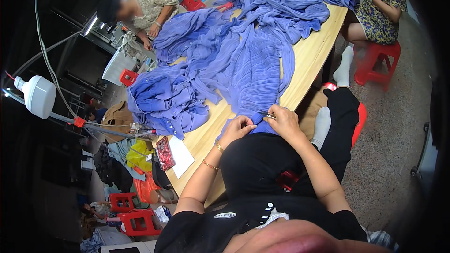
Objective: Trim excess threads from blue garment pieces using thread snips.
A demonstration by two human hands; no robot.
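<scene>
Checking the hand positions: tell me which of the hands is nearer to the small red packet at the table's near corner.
Left. The left hand pinches the blue fabric on the side toward the red packet. The right hand, holding a small thin tool, lies beyond it, farther from the packet.

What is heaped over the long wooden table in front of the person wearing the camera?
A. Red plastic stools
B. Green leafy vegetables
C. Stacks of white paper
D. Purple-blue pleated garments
D: purple-blue pleated garments cover most of the wooden table, and the left hand and right hand both pinch the edge of one of them at the near end.
</scene>
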